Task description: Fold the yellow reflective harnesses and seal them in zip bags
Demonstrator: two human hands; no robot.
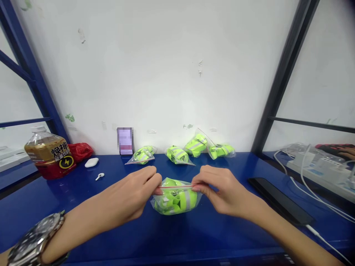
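Between my two hands is a clear zip bag [177,201] with a red line along its top edge. Inside it lies a folded neon yellow-green strap [187,200] with silver reflective bands. My left hand [138,190], a watch [36,236] on its wrist, pinches the left end of the bag's red seal. The right end of that seal is between the thumb and fingers of my right hand [217,188]. The seal is stretched straight; whether it is fully closed I cannot tell.
Several similar bags [177,155] lie along the wall. A phone [125,142] leans there. Left are a large drink bottle [51,153], a red plastic bag [80,150], a white earbud case [91,162] and an earbud [100,176]. Right are a black phone [280,199] and a power strip [327,173] with cables.
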